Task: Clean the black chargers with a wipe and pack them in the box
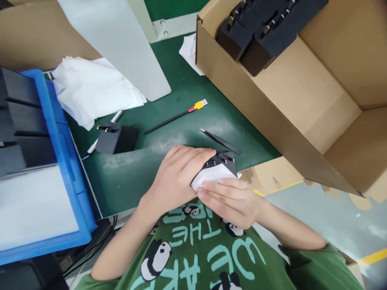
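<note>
Close to my body, at the front edge of the green bench top, my left hand is wrapped round a black power adapter. Several metal contacts show along its upper side. A white wipe lies over the adapter's near face, and my right hand presses it there with fingers together. My palms hide much of the adapter. Just beyond my hands lies a pair of black tweezers. Farther off is a short black stick with a yellow USB plug. Another black adapter sits to the left, prongs up.
A cardboard box with several black adapters stands at the right. On the left is a blue bin holding black adapters. White wipes are heaped behind, under a grey panel. A pen-like tool lies by the lone adapter.
</note>
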Action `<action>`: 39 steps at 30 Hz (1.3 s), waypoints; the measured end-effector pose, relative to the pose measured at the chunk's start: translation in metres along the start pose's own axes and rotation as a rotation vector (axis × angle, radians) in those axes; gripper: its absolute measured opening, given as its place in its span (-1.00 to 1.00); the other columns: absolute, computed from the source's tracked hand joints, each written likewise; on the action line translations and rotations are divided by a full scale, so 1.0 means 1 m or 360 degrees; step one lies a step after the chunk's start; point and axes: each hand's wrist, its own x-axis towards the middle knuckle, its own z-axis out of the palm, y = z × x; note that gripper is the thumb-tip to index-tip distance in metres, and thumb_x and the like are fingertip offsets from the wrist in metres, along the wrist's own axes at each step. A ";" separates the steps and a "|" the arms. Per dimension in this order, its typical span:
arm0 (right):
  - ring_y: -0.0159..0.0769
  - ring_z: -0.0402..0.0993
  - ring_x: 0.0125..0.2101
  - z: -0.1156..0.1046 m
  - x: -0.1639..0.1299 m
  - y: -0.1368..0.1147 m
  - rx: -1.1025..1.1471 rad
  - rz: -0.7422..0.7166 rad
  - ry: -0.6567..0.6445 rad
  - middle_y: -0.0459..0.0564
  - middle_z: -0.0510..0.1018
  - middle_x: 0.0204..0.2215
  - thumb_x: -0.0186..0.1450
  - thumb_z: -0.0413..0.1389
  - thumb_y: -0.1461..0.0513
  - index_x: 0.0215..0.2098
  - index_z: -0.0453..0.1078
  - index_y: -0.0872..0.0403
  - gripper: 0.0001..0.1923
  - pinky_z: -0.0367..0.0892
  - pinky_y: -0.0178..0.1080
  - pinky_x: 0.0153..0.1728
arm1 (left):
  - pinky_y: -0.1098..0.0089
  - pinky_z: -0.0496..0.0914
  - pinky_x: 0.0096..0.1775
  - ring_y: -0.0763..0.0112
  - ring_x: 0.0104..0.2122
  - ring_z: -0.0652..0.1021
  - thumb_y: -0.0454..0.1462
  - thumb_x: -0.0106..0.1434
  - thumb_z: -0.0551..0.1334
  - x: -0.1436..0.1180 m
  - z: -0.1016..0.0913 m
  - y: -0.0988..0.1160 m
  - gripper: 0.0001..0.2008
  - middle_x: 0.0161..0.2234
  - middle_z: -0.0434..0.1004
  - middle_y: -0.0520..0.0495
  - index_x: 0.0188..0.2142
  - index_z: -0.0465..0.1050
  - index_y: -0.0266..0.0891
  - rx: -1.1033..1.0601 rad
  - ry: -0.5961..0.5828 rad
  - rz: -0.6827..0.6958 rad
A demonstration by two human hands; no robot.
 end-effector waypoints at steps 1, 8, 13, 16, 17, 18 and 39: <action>-0.43 0.58 0.02 -0.002 0.002 -0.003 0.0115 0.0028 -0.0056 -0.06 0.70 -0.11 0.47 -0.04 0.38 -0.05 0.53 0.22 -0.71 0.39 -0.35 0.18 | 0.17 0.40 -0.01 0.20 -0.10 0.61 -0.34 0.31 0.19 0.000 0.000 0.000 -0.63 -0.03 0.63 -0.16 0.11 0.33 -0.21 0.0008 -0.0005 0.0002; -0.24 0.65 -0.21 -0.035 -0.014 -0.004 0.0484 0.0759 0.0780 -0.05 0.70 -0.28 0.38 0.09 0.37 0.01 0.53 0.07 -0.71 0.60 -0.15 -0.30 | 0.08 0.32 0.17 0.03 0.16 0.45 0.00 0.15 0.44 -0.006 -0.013 -0.001 -0.12 0.19 0.42 -0.31 0.31 0.08 -0.24 -0.0005 -0.0140 -0.0114; -0.30 0.62 -0.42 -0.025 -0.023 0.003 0.0244 0.1401 0.1574 -0.14 0.66 -0.39 0.30 0.15 0.36 -0.20 0.60 -0.03 -0.78 0.52 -0.19 -0.41 | 0.07 0.29 0.21 0.07 0.13 0.47 0.01 0.14 0.44 -0.009 -0.018 -0.002 -0.15 0.15 0.46 -0.26 0.29 0.13 -0.21 0.0011 -0.0164 -0.0179; -0.30 0.63 -0.38 -0.020 -0.024 0.002 0.0284 0.1566 0.1579 -0.12 0.67 -0.37 0.32 0.20 0.29 -0.20 0.60 -0.03 -0.85 0.51 -0.21 -0.37 | 0.05 0.34 0.18 0.04 0.12 0.49 0.05 0.11 0.45 -0.012 -0.018 -0.001 -0.15 0.13 0.48 -0.25 0.26 0.17 -0.19 0.0005 -0.0104 -0.0256; -0.30 0.63 -0.38 -0.020 -0.024 0.002 0.0311 0.1616 0.1576 -0.12 0.67 -0.37 0.31 0.22 0.28 -0.20 0.60 -0.03 -0.87 0.50 -0.23 -0.38 | 0.05 0.36 0.16 0.03 0.11 0.50 0.07 0.09 0.45 -0.013 -0.019 -0.001 -0.14 0.12 0.48 -0.25 0.26 0.18 -0.19 0.0000 -0.0068 -0.0287; -0.31 0.63 -0.38 -0.020 -0.023 0.002 0.0340 0.1649 0.1567 -0.11 0.68 -0.38 0.31 0.23 0.27 -0.19 0.60 -0.01 -0.88 0.49 -0.25 -0.39 | 0.04 0.38 0.14 0.02 0.10 0.51 0.09 0.07 0.46 -0.015 -0.019 -0.002 -0.12 0.12 0.48 -0.25 0.25 0.19 -0.18 -0.0003 -0.0033 -0.0313; -0.15 0.66 -0.39 -0.015 -0.009 0.023 0.0220 0.1716 0.1259 -0.05 0.69 -0.36 0.30 0.24 0.27 -0.12 0.56 0.03 -0.82 0.50 -0.15 -0.41 | 0.10 0.47 0.05 0.03 0.03 0.58 0.13 0.01 0.46 -0.013 -0.034 0.003 -0.10 0.04 0.53 -0.29 0.20 0.21 -0.24 0.0105 -0.0047 -0.0416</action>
